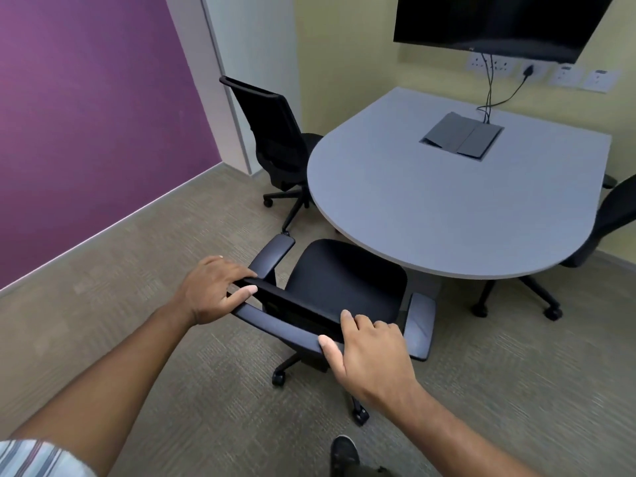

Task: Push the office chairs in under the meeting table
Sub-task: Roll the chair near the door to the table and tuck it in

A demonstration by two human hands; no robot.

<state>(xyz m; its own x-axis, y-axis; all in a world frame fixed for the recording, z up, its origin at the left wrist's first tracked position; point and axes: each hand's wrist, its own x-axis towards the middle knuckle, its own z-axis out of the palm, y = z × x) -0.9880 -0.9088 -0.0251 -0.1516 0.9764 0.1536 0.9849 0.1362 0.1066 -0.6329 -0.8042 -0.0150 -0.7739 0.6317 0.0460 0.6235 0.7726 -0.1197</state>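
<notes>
A black office chair with grey armrests stands in front of me, its seat front just under the rounded edge of the grey meeting table. My left hand grips the left end of the chair's backrest top. My right hand grips the right end of the same backrest. A second black chair stands at the table's left side, seat partly under the top. At the right edge of the view a third chair sits against the table.
A purple wall runs along the left. A dark screen hangs on the far wall above sockets and cables. A cable box sits in the tabletop. Carpet floor lies open at left. My shoe shows below.
</notes>
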